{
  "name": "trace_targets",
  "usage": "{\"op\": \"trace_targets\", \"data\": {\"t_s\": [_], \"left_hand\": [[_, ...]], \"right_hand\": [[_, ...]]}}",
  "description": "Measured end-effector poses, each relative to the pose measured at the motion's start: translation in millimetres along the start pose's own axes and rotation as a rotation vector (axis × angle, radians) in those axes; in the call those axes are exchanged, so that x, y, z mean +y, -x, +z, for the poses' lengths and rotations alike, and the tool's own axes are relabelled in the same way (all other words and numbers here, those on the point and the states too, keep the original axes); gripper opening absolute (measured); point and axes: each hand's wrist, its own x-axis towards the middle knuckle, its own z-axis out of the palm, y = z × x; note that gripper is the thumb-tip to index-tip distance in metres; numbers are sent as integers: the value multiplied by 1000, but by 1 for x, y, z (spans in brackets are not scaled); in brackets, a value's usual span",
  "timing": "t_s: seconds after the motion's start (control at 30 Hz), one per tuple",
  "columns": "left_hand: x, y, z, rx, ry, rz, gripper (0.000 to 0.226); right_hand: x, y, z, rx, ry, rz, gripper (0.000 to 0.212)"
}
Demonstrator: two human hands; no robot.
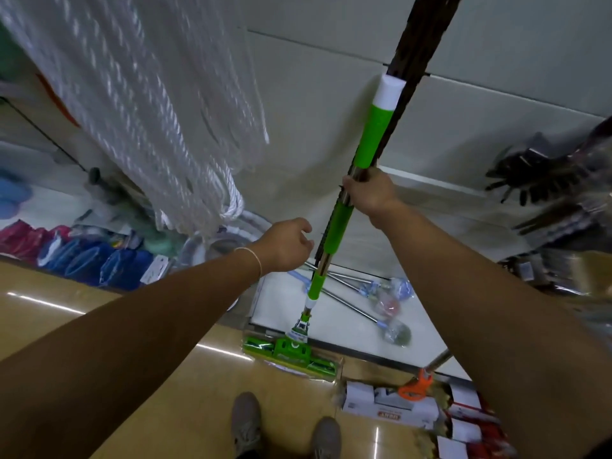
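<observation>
A green-and-white mop stands upright, its green head on the yellow floor. A dark patterned pole runs alongside its handle and on up out of the top of the frame. My right hand grips the metal part of the handle together with the dark pole, between two green sleeves. My left hand hovers just left of the handle with fingers loosely curled, holding nothing and not touching it.
Coils of white rope hang at the upper left. Several metal-handled brushes lie on a white shelf behind the mop. Blue and red packets line the left. Boxes and an orange mop part sit lower right. My shoes are below.
</observation>
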Motion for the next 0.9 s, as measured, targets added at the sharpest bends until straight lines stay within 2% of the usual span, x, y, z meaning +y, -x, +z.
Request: {"op": "trace_targets", "data": {"t_s": [0.1, 0.2, 0.5, 0.7, 0.9], "left_hand": [[-2, -1, 6, 1, 16, -13, 35], [2, 1, 11, 20, 20, -22, 34], [12, 41, 41, -16, -66, -67, 44], [15, 81, 68, -3, 24, 5, 30], [11, 126, 77, -31, -20, 50, 25]], "right_hand": [[4, 0, 3, 26, -21, -1, 25], [9, 14, 5, 17, -19, -13, 27], [26, 110, -10, -79, 150, -274, 23], [37, 169, -17, -134, 222, -413, 23], [42, 220, -26, -169, 252, -458, 15]]}}
